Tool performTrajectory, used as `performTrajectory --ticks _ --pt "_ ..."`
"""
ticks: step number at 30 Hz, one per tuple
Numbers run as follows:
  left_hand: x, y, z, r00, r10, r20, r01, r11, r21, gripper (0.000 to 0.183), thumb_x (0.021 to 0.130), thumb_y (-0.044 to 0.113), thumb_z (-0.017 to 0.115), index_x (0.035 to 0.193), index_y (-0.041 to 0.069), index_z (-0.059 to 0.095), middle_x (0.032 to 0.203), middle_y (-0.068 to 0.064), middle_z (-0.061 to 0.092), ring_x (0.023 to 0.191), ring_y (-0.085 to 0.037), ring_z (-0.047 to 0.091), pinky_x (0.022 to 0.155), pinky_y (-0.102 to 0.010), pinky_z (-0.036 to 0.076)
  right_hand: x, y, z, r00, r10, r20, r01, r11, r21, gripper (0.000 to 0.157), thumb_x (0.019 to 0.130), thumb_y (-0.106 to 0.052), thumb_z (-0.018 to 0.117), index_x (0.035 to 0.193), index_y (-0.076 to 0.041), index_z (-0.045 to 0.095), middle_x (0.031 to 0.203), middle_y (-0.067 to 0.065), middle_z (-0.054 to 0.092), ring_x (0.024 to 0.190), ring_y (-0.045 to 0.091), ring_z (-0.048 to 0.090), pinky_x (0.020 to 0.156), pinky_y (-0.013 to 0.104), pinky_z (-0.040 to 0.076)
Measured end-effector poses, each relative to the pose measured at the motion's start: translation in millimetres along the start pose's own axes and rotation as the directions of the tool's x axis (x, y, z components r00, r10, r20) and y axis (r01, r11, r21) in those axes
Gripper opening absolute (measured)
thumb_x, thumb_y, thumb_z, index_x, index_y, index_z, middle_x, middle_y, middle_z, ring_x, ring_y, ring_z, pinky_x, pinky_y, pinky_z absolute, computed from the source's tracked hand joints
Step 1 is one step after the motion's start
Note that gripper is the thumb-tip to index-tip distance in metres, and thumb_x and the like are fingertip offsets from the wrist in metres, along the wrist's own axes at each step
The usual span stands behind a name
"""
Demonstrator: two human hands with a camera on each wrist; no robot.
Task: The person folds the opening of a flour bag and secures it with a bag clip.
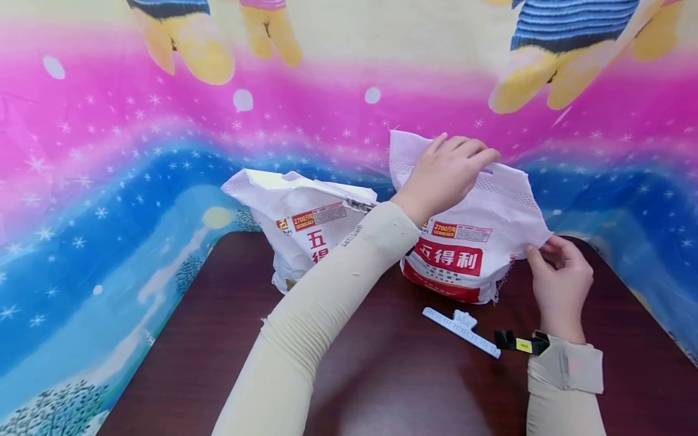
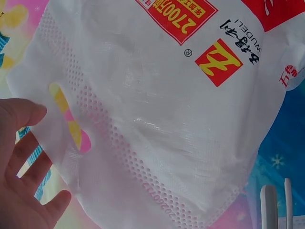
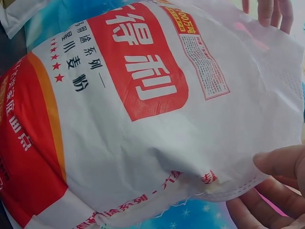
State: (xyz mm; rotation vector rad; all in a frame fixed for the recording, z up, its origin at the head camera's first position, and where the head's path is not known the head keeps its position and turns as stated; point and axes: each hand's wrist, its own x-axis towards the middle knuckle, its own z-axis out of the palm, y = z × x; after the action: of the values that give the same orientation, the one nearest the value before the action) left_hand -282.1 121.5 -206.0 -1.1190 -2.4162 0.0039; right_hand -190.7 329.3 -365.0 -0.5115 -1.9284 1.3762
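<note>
— Backdrop and table, quick?
— One printed cloth backdrop (image 1: pixel 136 151), pink and blue with snowflakes. One dark brown table (image 1: pixel 382 387) in front.
— Bags?
— Two, white with red print. Left bag (image 1: pixel 294 236) at the table's far side, partly behind the left sleeve (image 1: pixel 311 339). Right bag (image 1: pixel 458 230) beside it, also far side, both hands at it.
— Hands, two?
— Two. Left hand (image 1: pixel 447 169) at the right bag's top edge, by its one slot (image 2: pixel 71 117). Half open, fingers spread and slightly bent; can't tell if it really grips.
— Right hand?
— Right hand (image 1: pixel 564 278) pinches the right bag's side edge: thumb in front, fingers behind, nearly closed.
— Clips?
— One loose pale-blue clip (image 1: pixel 463 331), flat on the table in front of the right bag, touching neither hand.
— Sleeves, straps?
— Two cream sleeves; one black strap (image 1: pixel 504 339) at the right wrist, yellow label on it.
</note>
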Motion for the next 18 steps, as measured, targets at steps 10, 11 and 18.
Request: performTrajectory --ticks 10,11,18 --pt "3.1 2.9 -1.3 0.998 0.027 -0.050 -0.028 0.999 -0.017 0.041 0.105 0.028 0.057 0.146 0.028 0.053 0.141 0.009 0.057 0.135 -0.010 0.047 0.122 -0.029 0.018 -1.4 3.2 2.6 0.997 -0.075 -0.021 0.072 0.991 -0.115 0.034 0.094 -0.025 0.075 0.125 -0.011 0.072 0.110 -0.006 0.069 0.087 -0.007 0.058 0.083 0.012 0.051" --pt "3.0 3.0 -1.4 0.998 0.027 -0.053 -0.028 0.999 -0.028 0.041 0.104 0.027 0.058 0.145 0.027 0.054 0.140 0.008 0.058 0.134 -0.010 0.048 0.121 -0.027 0.020 -1.6 4.0 3.2 0.996 -0.084 -0.024 0.080 0.988 -0.128 0.034 0.094 -0.025 0.074 0.124 -0.009 0.073 0.111 -0.004 0.070 0.086 -0.007 0.058 0.081 0.011 0.051" --pt "1.2 0.7 -3.4 0.995 0.034 -0.093 -0.042 0.995 -0.094 0.035 0.103 0.026 0.059 0.139 0.022 0.058 0.130 0.005 0.061 0.120 -0.008 0.055 0.105 -0.014 0.037 -4.3 8.7 8.1 0.985 -0.161 -0.058 0.151 0.977 -0.153 0.030 0.095 -0.024 0.073 0.116 -0.003 0.075 0.106 0.003 0.073 0.081 -0.009 0.056 0.069 0.007 0.044"
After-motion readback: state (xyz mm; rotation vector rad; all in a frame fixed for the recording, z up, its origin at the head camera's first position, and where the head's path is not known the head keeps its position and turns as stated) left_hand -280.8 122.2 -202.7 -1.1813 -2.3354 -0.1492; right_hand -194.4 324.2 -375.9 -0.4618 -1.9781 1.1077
